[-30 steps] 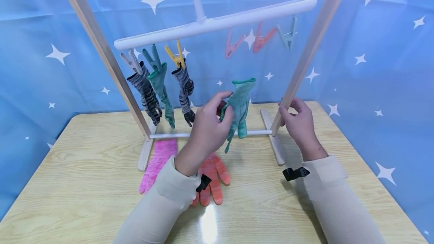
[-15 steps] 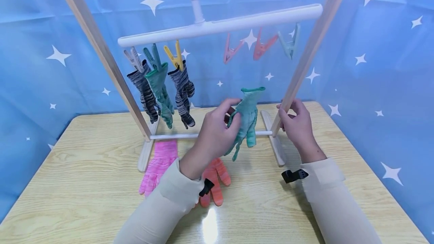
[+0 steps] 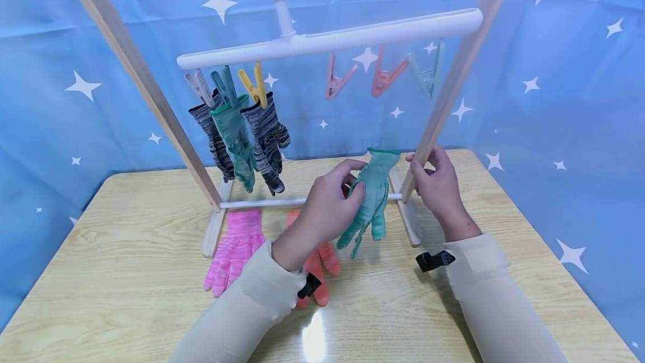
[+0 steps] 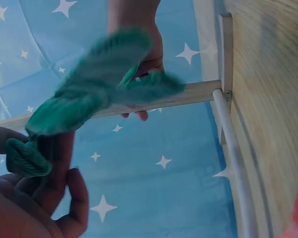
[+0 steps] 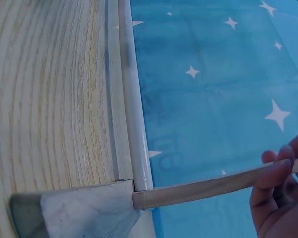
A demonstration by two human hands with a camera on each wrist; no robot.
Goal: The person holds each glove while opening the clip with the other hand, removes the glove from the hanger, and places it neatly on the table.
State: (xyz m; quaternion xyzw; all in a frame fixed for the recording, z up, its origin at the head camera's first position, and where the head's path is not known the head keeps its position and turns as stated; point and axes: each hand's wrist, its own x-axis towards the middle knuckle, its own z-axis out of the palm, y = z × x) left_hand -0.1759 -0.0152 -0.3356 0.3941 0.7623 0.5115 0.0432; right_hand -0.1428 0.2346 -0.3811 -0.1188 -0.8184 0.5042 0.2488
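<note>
My left hand [image 3: 332, 200] pinches a green knit glove [image 3: 375, 189] by its side, cuff up and fingers dangling over the table; the glove [image 4: 89, 84] is blurred in the left wrist view. My right hand [image 3: 439, 186] grips the right wooden post [image 3: 435, 111] of the rack low down, thumb and fingers around it, as the right wrist view also shows for the post [image 5: 208, 191]. From the white hanger [image 3: 327, 41] hang two grey-black gloves and a green glove [image 3: 234, 139], held by clips on its left half. Several bare clips, including a red clip [image 3: 385, 78], hang on its right half.
A pink glove [image 3: 237, 251] lies flat on the table [image 3: 126, 273] by the rack's left foot [image 3: 214, 231]. An orange glove [image 3: 314, 268] lies partly under my left forearm. A white bar [image 3: 282, 202] joins the posts near the table. Blue star-patterned cloth stands behind.
My left hand has moved right and down with the green glove, toward the right post. The hanger with its clipped gloves has turned somewhat. My right hand stays on the post.
</note>
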